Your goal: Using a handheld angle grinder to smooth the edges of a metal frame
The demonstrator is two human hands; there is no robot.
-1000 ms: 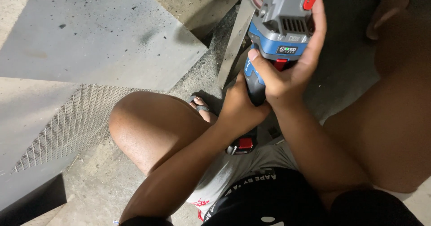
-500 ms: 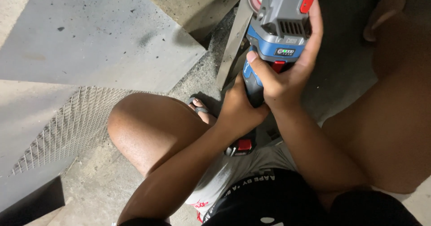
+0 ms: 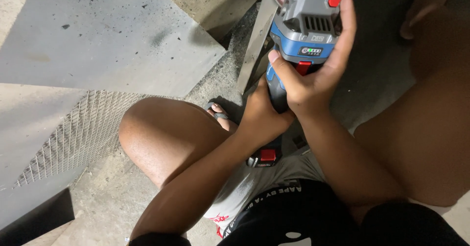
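A cordless angle grinder (image 3: 306,28), blue and grey with red buttons, is held near the top of the view, its disc at the upper edge. My right hand (image 3: 313,75) wraps over the grinder's body from the right. My left hand (image 3: 262,111) grips the dark handle below it, above the battery (image 3: 267,155) with a red latch. The grinder's head sits next to a narrow metal strip (image 3: 257,40) that slants across the concrete floor. I am squatting, my left knee (image 3: 156,133) and right leg (image 3: 416,143) on either side.
A large grey metal sheet (image 3: 98,40) lies at the upper left. A wire mesh panel (image 3: 83,133) lies left of my knee. My sandalled foot (image 3: 220,116) rests on the rough concrete floor (image 3: 107,197) beside the strip.
The grinder and both hands have shifted slightly up and to the right in the view. The grip is the same.
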